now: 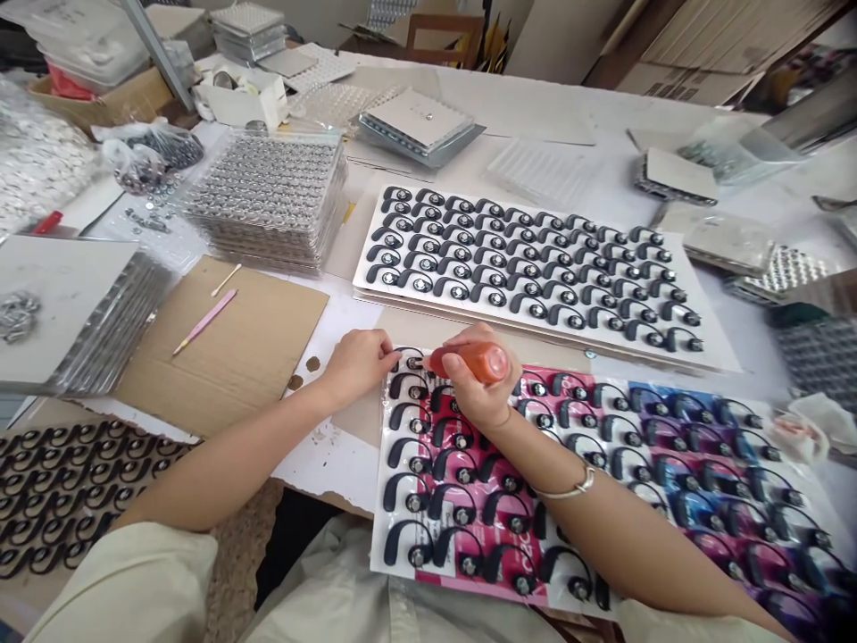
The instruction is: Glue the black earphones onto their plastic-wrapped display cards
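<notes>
My right hand (477, 393) is wrapped around an orange-red squeeze bottle (492, 362), its narrow tip pointing left at a black ear-hook piece (415, 360) in the top left corner of a printed card sheet (402, 563). My left hand (361, 364) rests at that same corner with its fingers curled together. Whatever lies between those fingertips is hidden. Rows of black hook-shaped pieces with round silver parts cover the pink, white and blue sheet. My right forearm hides some of them.
Behind the sheet lies a white board (365, 279) with similar hooks. A cardboard piece (268, 344) on the left carries a pink pen-like tool (204, 321) and a cotton swab (226, 279). Stacked clear trays (264, 196) stand farther back. More hooks (67, 482) lie at lower left.
</notes>
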A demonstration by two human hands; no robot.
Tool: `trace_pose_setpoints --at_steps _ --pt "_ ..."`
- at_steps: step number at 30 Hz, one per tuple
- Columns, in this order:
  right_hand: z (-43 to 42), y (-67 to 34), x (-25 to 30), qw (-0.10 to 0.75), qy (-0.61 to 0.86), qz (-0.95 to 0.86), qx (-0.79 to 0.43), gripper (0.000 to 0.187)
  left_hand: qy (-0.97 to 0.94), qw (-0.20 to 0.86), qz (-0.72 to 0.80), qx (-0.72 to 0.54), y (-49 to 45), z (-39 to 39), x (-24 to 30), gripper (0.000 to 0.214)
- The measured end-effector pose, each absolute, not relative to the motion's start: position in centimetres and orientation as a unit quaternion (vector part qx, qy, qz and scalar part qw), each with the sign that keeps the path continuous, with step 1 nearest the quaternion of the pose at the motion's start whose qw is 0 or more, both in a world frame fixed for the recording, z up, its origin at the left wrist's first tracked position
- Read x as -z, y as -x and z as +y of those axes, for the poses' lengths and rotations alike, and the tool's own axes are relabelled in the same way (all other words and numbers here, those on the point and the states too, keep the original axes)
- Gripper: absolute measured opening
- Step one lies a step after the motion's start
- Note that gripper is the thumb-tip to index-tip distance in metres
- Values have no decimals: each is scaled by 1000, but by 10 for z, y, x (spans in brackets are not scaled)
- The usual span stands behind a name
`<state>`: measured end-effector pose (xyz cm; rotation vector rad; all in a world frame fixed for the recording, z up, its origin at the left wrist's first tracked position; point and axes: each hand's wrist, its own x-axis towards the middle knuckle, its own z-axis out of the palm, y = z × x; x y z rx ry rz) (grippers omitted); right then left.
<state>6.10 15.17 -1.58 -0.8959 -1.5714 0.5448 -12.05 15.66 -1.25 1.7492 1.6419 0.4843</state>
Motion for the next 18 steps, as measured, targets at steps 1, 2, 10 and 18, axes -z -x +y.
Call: trace_pose_setpoints --at_steps 1,2,10,18 --pt "152 -61 16 585 384 -674 -236 17 -673 340 630 -186 121 156 13 15" --pt "152 -61 16 586 383 -674 -237 16 -673 340 630 -185 121 156 13 15" --pt "154 -61 16 578 389 -681 -226 16 -678 335 628 -183 120 156 13 14" --pt "153 -61 18 574 391 -683 -226 18 -679 333 629 -180 120 156 12 13"
